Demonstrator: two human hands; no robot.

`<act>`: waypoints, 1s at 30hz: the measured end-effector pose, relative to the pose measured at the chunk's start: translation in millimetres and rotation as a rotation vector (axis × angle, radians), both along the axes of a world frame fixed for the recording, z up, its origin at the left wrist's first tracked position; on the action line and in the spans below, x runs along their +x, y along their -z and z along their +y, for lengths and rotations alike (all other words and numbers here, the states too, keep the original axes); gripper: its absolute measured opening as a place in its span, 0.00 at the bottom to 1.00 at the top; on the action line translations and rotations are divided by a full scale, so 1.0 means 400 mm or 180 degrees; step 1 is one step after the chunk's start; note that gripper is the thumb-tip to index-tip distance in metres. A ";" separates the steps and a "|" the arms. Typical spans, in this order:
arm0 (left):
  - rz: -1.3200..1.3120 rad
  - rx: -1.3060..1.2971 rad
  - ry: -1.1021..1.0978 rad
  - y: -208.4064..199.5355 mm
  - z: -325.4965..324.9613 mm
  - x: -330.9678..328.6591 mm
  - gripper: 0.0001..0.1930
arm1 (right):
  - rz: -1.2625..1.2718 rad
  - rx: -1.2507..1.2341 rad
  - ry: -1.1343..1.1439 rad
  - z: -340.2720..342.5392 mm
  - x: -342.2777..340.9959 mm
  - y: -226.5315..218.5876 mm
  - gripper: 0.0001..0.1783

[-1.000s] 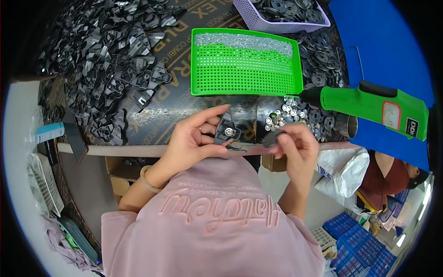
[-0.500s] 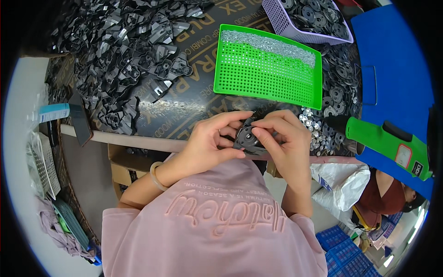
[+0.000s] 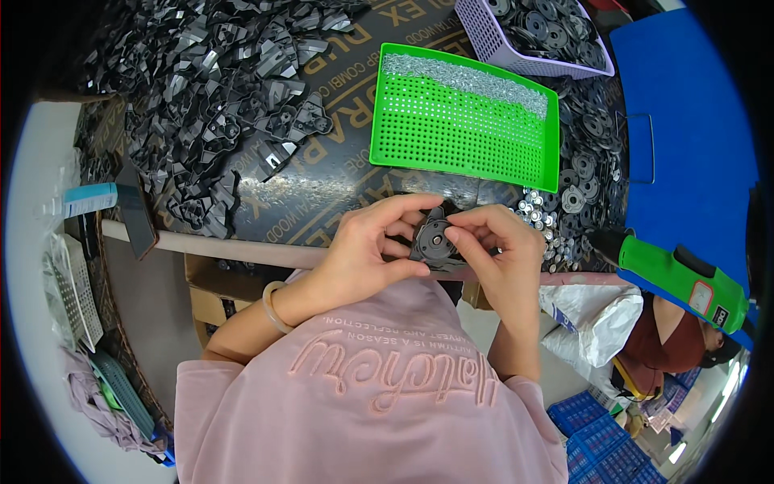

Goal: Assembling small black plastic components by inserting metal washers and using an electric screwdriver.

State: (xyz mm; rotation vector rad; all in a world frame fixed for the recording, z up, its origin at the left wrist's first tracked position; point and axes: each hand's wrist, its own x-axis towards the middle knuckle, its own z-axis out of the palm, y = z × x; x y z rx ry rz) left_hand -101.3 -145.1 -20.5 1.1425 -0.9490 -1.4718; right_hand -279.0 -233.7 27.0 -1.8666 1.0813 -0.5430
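In front of my shirt, near the table's front edge, my left hand (image 3: 368, 244) grips a black plastic part (image 3: 421, 252) between its thumb and fingers. A round black disc (image 3: 445, 243) with a metal centre lies in that part, face up. On the right side, the thumb and forefinger of my right hand (image 3: 501, 239) come together at the disc's edge. Its other fingers are curled and partly hidden. Just right of that hand is a pile of small shiny metal pieces (image 3: 534, 211).
Beyond my hands sits a green perforated tray (image 3: 459, 133) with many small silvery pieces along its far side. Black plastic parts (image 3: 218, 105) heap up at the left. A lilac basket (image 3: 532, 64) holds black discs; more discs (image 3: 592, 133) lie below it. At the right is a green power tool (image 3: 677, 274).
My right fingertips have drawn back a little from over the disc to its right edge. More of the disc's face now shows. The green tool appears slightly lower and to the right.
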 end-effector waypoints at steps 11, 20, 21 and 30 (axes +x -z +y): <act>0.0100 -0.0120 -0.0220 -0.005 0.007 0.012 0.40 | 0.0105 0.0634 -0.0276 -0.007 0.022 0.014 0.10; -0.3328 -0.0419 -0.1311 -0.103 0.000 0.206 0.19 | -0.0123 0.0345 -0.0377 0.006 0.097 0.091 0.09; -0.4134 -0.0731 -0.1503 -0.081 -0.011 0.240 0.17 | -0.0025 0.0179 -0.0406 0.012 0.112 0.094 0.09; -0.5121 -0.0806 -0.0871 -0.035 -0.090 0.268 0.26 | 0.0087 -0.0988 -0.0228 0.046 0.158 0.118 0.09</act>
